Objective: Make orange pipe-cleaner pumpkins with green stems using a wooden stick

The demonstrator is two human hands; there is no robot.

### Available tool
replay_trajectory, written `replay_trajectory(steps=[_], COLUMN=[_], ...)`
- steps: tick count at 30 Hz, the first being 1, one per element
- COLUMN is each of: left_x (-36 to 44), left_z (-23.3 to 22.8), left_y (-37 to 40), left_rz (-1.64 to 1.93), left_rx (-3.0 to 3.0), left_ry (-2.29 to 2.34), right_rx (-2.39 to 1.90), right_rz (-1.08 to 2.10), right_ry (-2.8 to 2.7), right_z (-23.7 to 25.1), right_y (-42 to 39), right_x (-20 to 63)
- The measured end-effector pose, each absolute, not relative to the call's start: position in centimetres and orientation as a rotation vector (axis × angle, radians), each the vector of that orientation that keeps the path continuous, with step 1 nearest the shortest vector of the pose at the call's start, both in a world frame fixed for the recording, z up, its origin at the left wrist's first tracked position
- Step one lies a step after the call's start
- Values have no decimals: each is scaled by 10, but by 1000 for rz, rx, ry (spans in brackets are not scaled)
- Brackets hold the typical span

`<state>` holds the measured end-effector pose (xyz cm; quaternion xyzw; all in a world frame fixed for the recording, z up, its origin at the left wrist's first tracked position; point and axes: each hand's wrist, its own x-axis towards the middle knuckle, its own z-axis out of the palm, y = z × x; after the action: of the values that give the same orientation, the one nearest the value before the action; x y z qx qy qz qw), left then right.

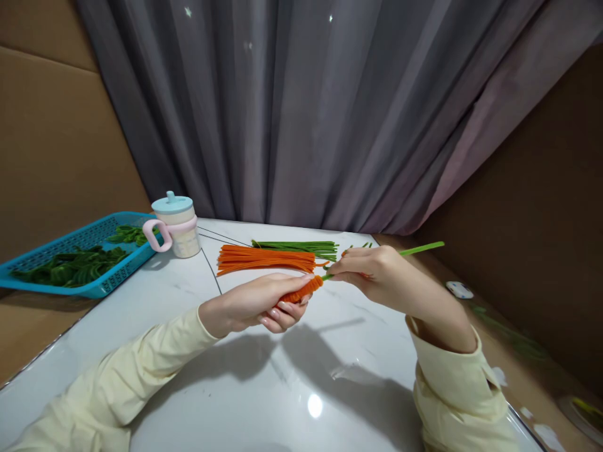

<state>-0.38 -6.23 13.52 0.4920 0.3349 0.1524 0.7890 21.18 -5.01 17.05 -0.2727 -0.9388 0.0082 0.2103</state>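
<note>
While both hands meet over the middle of the table point(155, 301), the work sits between them, raised just above the top.

Left hand point(257, 304): closed around an orange coil point(304, 291), a pipe cleaner wound into a tight cone; the fingers curl under it and the thumb lies along the top, which looks meant to keep the winding from loosening.

Right hand point(377, 270): pinching a green stem point(421, 248) at the coil's right end; the stem's free length runs out to the right past the knuckles, so the pinch falls close to the join.

Orange bundle point(266, 258): straight pipe cleaners, lying flat just beyond the hands.

Green bundle point(296, 247): straight pipe cleaners, touching the orange bundle's far side, likewise in reach.

Cup point(176, 225): lidded, pink handle, far left on the table, apart from the work.

Tray point(42, 254): blue, perforated, left of the cup, holding bent green pieces point(70, 263).

Curtain point(330, 113): grey, hanging behind the far edge.
</note>
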Motion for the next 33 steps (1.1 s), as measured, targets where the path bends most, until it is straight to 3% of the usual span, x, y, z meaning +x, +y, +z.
replay_trajectory(steps=[33], left_x=[-3], left_z=[131], left_y=[-63], left_rz=[347], left_rx=[1255], left_ry=[471], right_rx=[-465], right_rz=[157], right_ry=[-2631], right_z=[171], right_y=[-56], right_x=[208])
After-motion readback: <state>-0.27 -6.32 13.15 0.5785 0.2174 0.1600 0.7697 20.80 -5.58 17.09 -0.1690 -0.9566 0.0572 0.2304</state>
